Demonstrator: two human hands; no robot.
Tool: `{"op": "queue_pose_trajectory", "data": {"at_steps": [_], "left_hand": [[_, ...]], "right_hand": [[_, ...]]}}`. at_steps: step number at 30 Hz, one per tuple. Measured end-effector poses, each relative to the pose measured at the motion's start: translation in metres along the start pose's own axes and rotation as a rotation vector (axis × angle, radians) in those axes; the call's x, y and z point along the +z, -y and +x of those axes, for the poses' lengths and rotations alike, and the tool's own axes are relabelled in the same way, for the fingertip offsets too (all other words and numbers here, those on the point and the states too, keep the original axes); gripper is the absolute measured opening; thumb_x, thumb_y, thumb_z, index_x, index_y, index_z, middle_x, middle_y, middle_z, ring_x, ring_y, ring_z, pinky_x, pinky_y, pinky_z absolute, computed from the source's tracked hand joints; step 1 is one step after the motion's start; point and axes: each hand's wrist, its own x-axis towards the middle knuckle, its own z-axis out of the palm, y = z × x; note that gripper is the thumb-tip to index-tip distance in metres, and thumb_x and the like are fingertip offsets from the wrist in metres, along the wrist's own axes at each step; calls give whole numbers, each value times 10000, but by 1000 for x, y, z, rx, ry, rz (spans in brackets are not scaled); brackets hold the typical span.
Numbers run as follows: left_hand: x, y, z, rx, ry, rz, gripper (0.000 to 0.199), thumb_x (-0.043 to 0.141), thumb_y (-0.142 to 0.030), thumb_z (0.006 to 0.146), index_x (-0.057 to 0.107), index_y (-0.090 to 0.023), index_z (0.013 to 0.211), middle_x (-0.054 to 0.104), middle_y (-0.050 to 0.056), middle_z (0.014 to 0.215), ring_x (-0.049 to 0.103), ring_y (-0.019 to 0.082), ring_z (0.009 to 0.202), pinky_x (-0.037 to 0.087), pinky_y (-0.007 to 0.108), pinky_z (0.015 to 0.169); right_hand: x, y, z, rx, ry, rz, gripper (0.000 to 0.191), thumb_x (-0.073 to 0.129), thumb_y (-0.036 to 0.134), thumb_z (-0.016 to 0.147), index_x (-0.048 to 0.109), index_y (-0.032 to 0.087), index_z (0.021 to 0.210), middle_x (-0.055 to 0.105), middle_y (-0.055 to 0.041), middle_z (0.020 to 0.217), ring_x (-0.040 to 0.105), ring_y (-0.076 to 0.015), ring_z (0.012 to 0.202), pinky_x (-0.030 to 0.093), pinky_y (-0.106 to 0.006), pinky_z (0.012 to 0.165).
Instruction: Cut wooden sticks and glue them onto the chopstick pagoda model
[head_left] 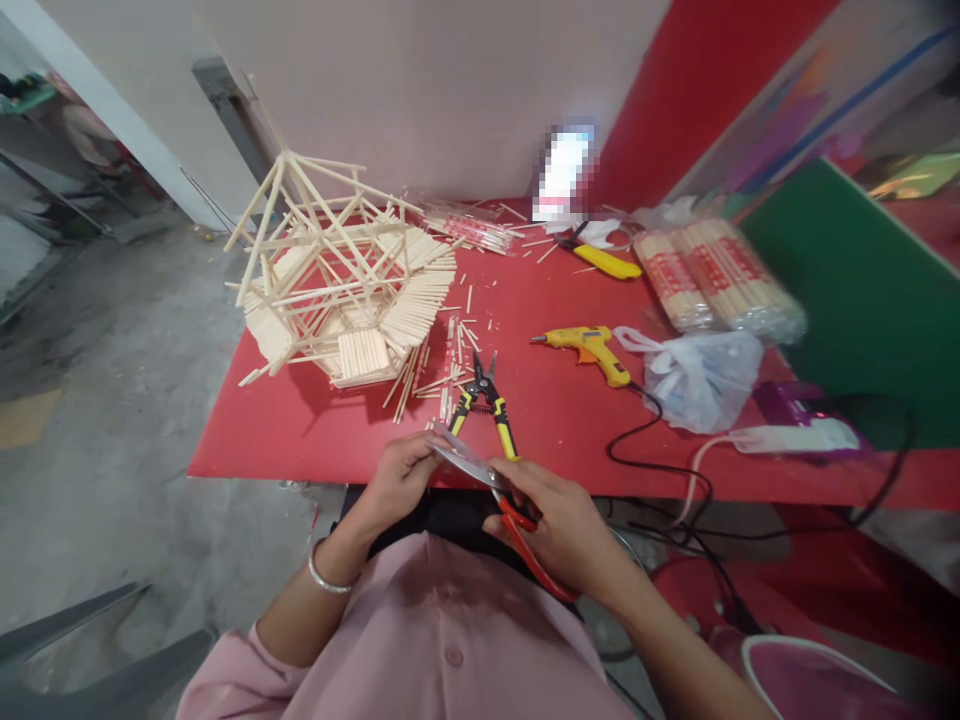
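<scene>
My right hand (559,520) grips a pair of scissors (517,518) by their red handles, at the table's front edge. Their silver blades point up and left toward my left hand (401,480). The left fingers are pinched together beside the blade tips; whatever they hold is too small or hidden to name. Just beyond the blades, yellow-and-black wire cutters (484,400) lie with jaws apart. Farther left stands a model of thin wooden sticks (352,275), with a pointed frame above a fanned base. Loose cut sticks (409,385) lie beside it.
On the red table (300,450) are a yellow glue gun (589,347) with a black cord, a yellow-handled cutter (607,262), bundled sticks (720,270), a white plastic bag (701,375) and a power strip (795,437). A lit, blurred screen (564,175) stands at the wall.
</scene>
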Motion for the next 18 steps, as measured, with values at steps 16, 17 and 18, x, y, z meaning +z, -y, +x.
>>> {"op": "queue_pose_trajectory", "data": {"at_steps": [16,17,18], "left_hand": [[-11,-4,2,-159,165,-85,177,554,-232,857,649,-151,731,610,19,660,551,130,628,458,244,623],[-12,-5,3,-169,185,-94,199,560,-255,860,634,-152,707,588,11,638,533,124,611,446,240,610],[-13,-6,4,-176,200,-103,236,564,-287,866,614,-153,678,567,5,619,516,119,597,436,238,602]], "right_hand": [[-3,4,2,-39,-16,-100,489,675,523,779,620,206,1147,693,-79,937,662,-206,788,511,-288,632],[-2,2,1,-46,-21,-82,480,672,527,786,623,207,1141,693,-77,930,661,-205,793,509,-285,636],[0,1,0,-54,-27,-57,468,666,528,795,625,213,1139,695,-72,918,661,-199,788,506,-277,640]]}}
